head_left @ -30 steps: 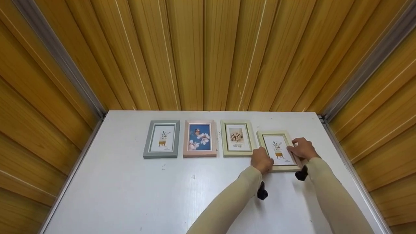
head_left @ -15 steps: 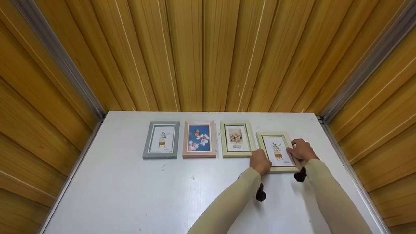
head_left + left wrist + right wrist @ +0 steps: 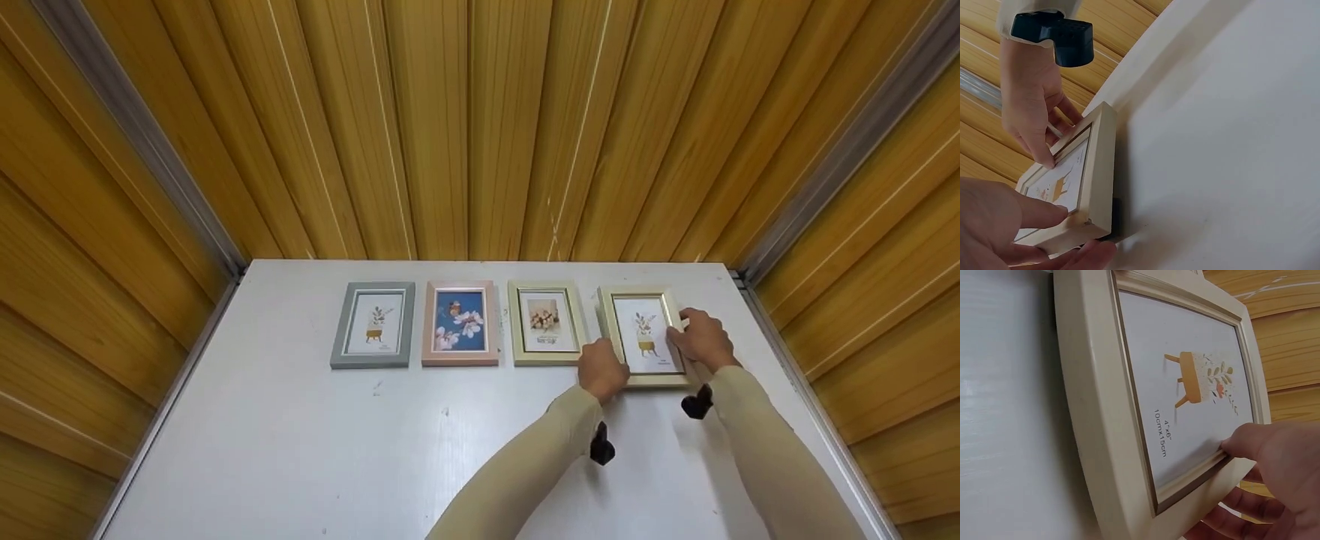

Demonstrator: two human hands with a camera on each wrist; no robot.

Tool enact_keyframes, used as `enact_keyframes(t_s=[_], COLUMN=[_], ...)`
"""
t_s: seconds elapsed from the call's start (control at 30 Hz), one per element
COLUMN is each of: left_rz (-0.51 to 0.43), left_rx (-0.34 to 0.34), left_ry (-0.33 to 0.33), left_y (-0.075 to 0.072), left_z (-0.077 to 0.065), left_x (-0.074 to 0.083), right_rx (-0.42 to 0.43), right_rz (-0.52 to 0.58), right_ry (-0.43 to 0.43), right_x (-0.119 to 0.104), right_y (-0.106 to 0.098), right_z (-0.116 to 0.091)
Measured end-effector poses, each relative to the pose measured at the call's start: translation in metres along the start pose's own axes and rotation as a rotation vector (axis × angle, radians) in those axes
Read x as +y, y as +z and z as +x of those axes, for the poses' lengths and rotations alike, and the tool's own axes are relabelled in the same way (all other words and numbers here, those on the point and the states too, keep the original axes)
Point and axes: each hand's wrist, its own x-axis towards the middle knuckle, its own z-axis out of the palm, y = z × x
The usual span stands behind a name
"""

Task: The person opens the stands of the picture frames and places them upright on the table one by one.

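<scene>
The left hand and right hand pinch opposite sides of a cream rectangular picture frame (thumbs on its front), right of a pale-green rectangular frame, at the far right of a white table.

Yellow-brown wood-grain panels walled three sides of the white tabletop, grey posts at its far corners.
</scene>
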Motion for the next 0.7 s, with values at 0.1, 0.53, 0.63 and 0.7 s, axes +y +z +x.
enact_keyframes(t_s=[0.1, 0.53, 0.63, 0.7], left_rz=[0.004, -0.4, -0.4, -0.402], left_rx=[0.05, 0.08, 0.108, 0.118], left_ry=[0.072, 0.075, 0.11, 0.139], left_y=[-0.004, -0.022, -0.027, -0.03], left_z=[0.002, 0.016, 0.02, 0.023], left_x=[0.0, 0.003, 0.005, 0.005], right_rx=[0.089, 0.477, 0.568, 0.623], right_rz=[0.032, 0.143, 0.172, 0.185], right_ry=[-0.013, -0.04, -0.077, -0.099], right_x=[-0.005, -0.031, -0.038, -0.042], right_y=[-0.005, -0.015, -0.015, -0.016], right_z=[-0.003, -0.016, -0.018, -0.019])
